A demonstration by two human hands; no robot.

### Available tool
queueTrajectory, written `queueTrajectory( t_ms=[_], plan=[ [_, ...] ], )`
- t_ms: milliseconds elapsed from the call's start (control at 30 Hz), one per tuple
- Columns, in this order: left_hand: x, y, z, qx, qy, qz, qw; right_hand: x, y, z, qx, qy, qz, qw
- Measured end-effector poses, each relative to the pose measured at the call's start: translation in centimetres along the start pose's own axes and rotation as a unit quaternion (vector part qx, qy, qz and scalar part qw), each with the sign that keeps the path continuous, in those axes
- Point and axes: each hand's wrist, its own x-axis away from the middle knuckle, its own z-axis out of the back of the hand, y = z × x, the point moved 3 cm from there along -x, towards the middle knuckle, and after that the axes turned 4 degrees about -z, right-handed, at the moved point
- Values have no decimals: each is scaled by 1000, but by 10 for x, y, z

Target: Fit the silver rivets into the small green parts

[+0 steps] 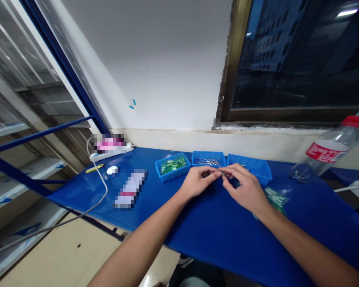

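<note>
Both hands meet fingertip to fingertip above the blue table (215, 235), in front of the blue bins. My left hand (199, 181) pinches with thumb and forefinger; what it grips is mostly hidden. Opposite it, my right hand (245, 187) is also pinched, and a tiny piece at the fingertips is too small to name. Just behind them stands a blue bin (209, 154) with several thin metal screws or pins (208, 162). To its left, another blue bin (175, 174) holds small green plastic packets (173, 163). A third blue bin (261, 170) sits partly behind my right hand.
Clear packets with green (277, 197) lie beside my right forearm. A plastic bottle (326, 149) with a red cap stands at right. On the left are a yellow cutter (95, 168), a white oval object (112, 170), a cable (104, 183), a power strip (113, 152) and a blurred-out flat item.
</note>
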Motion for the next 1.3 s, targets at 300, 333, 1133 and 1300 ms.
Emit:
queueTrajectory(
  t_ms=[300,333,1133,1300],
  plan=[
    [3,8,-1,-95,-21,8,995,0,5,-1,-13,-13,-15,1000],
    [3,8,0,-98,-20,3,995,0,5,-2,-14,-16,-15,1000],
    [3,9,1,-164,-12,-12,986,4,12,-10,4,-39,-24,999],
    [3,7,0,-196,-20,-17,980,3,14,-10,26,-25,-1,999]
  ],
)
